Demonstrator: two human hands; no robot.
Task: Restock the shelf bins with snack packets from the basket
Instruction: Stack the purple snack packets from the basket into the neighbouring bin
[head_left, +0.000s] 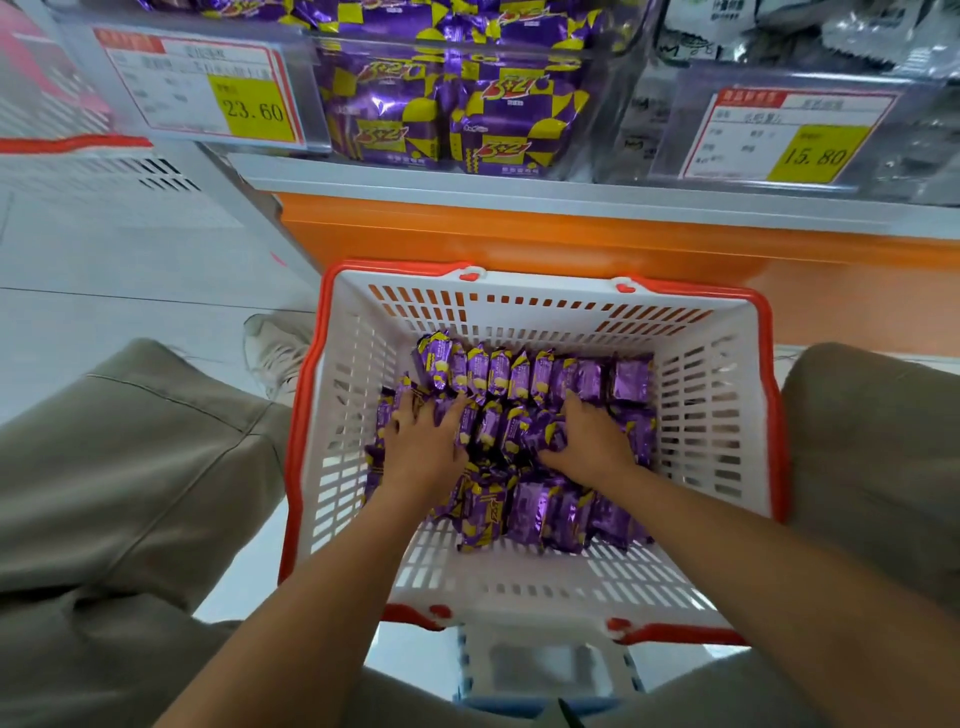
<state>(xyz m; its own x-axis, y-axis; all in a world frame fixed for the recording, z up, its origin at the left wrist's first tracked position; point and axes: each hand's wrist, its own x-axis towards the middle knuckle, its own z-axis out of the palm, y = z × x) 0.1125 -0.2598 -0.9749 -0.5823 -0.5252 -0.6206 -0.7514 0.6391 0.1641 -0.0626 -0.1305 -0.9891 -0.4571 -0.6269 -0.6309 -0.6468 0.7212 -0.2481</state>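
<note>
A shop aisle with a pale tiled floor runs along a shelf with an orange base panel. On the shelf stand 2 clear bins in plain view. The left bin is packed with purple-and-yellow snack packets marked "3+2" in red and yellow; at least 4 such logos can be read through its front. The right bin holds black-and-white packets whose print is too blurred to read. There are 2 red-framed price tags, each with a yellow patch: the left tag reads "23.60" and the right tag reads "15.80". The smaller writing on both is illegible.

1 white slotted basket with a red rim sits on the floor just in front of the shelf, between the person's 2 khaki trouser legs. 1 pale shoe shows beside its left wall. The basket's bottom is covered with small purple snack packets: a back row of about 9 stands on edge, while the rest overlap too much to count.

Both hands are down in the basket on the packets. The left hand lies palm down with its fingers spread across the pile. The right hand rests just beside it, its fingers partly buried among the packets, so I cannot tell whether they pinch any.
</note>
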